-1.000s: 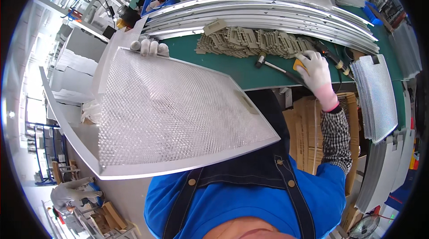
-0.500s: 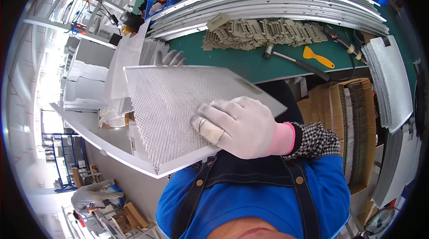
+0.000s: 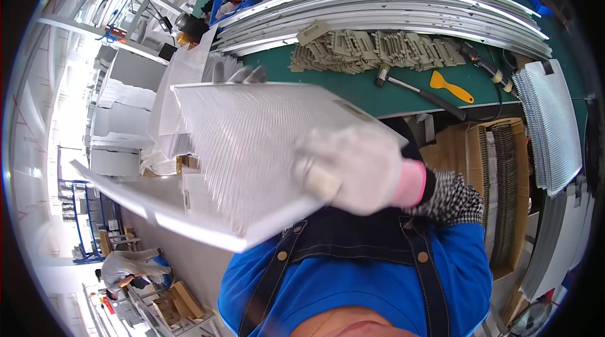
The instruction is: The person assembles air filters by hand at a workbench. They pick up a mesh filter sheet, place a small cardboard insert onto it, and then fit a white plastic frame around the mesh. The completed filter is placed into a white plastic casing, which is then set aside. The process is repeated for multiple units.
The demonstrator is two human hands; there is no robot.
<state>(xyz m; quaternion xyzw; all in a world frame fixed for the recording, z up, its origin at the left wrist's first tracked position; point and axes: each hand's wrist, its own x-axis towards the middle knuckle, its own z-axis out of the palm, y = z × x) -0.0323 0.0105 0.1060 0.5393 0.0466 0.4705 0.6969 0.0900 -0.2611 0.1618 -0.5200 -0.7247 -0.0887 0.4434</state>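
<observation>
I hold a framed metal mesh panel [image 3: 246,148] tilted in front of my chest. My right hand [image 3: 353,167], in a white glove, grips its near right edge and looks blurred. At the panel's far edge only the gloved fingertips of my left hand [image 3: 242,74] show, curled over the frame. Beyond the panel lies the green workbench [image 3: 353,88] with a hammer [image 3: 416,92], an orange scraper [image 3: 450,87] and a heap of grey plastic clips [image 3: 378,50].
Long curved metal strips [image 3: 391,6] line the bench's far side. More mesh panels [image 3: 548,122] lie at the right, above open cardboard boxes [image 3: 491,173]. Stacked white panels [image 3: 120,116] stand at the left. A person [image 3: 126,271] bends over on the floor at lower left.
My right hand left the hammer on the bench and took hold of the panel's near right edge. The panel has swung round and come up closer to my chest.
</observation>
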